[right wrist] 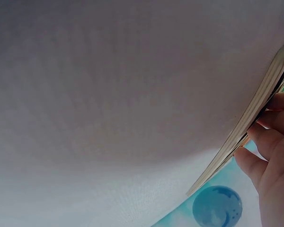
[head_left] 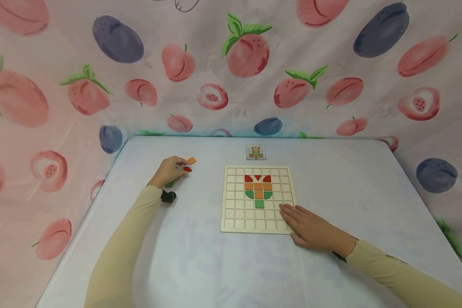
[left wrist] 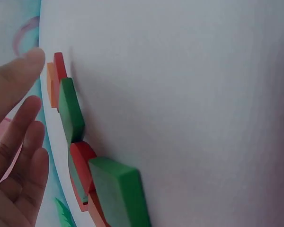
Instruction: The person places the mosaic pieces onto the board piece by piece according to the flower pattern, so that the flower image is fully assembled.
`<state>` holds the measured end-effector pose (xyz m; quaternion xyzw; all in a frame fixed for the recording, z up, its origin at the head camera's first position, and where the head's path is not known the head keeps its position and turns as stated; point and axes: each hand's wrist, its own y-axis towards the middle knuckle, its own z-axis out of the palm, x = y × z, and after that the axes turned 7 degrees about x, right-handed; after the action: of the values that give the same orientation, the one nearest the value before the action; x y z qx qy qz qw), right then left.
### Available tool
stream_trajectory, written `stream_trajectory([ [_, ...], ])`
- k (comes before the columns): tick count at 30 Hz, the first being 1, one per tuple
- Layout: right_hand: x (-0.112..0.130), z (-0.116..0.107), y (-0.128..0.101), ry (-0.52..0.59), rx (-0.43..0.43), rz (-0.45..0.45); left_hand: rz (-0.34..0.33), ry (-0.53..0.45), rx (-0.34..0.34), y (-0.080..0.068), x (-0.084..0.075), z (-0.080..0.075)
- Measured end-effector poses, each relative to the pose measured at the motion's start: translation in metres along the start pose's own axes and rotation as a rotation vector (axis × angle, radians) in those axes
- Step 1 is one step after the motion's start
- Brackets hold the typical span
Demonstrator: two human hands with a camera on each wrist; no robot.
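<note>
Head view shows a wooden grid board (head_left: pixel 258 200) lying flat near the middle of a pale table (head_left: pixel 369 188), with coloured tiles set in its upper-middle cells — red pieces (head_left: pixel 257 178) on top, an orange row (head_left: pixel 258 186) under them, green pieces (head_left: pixel 258 195) below and one green square (head_left: pixel 259 203) lowest. The right hand (head_left: pixel 311 226) rests flat on the board's lower right corner, fingers straight and together, gripping nothing; from the right wrist view its fingertips (right wrist: pixel 274 123) lie against the board's thin edge (right wrist: pixel 255 113). Well to the left of the board, the left hand (head_left: pixel 169 171) sits over a small cluster of loose tiles, an orange tile (head_left: pixel 191 161) and a red tile (head_left: pixel 187 169) just past its fingertips. Left wrist view shows that hand's fingers (left wrist: pixel 23 127) spread and relaxed, apart from the pieces — green tiles (left wrist: pixel 118 189), red ones and an orange one lie close together on the cloth. A small picture card (head_left: pixel 255 152) lies just beyond the board's far edge. A dark wrist strap (head_left: pixel 168 196) sits at the left wrist. Fruit-printed cloth (head_left: pixel 254 64) hangs behind and around the table.
</note>
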<state>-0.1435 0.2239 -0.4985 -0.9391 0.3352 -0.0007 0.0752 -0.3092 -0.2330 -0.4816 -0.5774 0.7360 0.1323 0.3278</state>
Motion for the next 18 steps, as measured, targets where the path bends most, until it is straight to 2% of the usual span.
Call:
stream_trajectory([
  [10, -0.0003, 0.0005, 0.0009, 0.015, 0.015, 0.003, -0.034, 0.065, -0.033, 0.0026, 0.0056, 0.0011],
  [18, -0.0009, 0.0001, 0.0008, 0.009, 0.006, 0.0, -0.023, 0.123, -0.066, 0.0024, 0.0026, 0.007],
])
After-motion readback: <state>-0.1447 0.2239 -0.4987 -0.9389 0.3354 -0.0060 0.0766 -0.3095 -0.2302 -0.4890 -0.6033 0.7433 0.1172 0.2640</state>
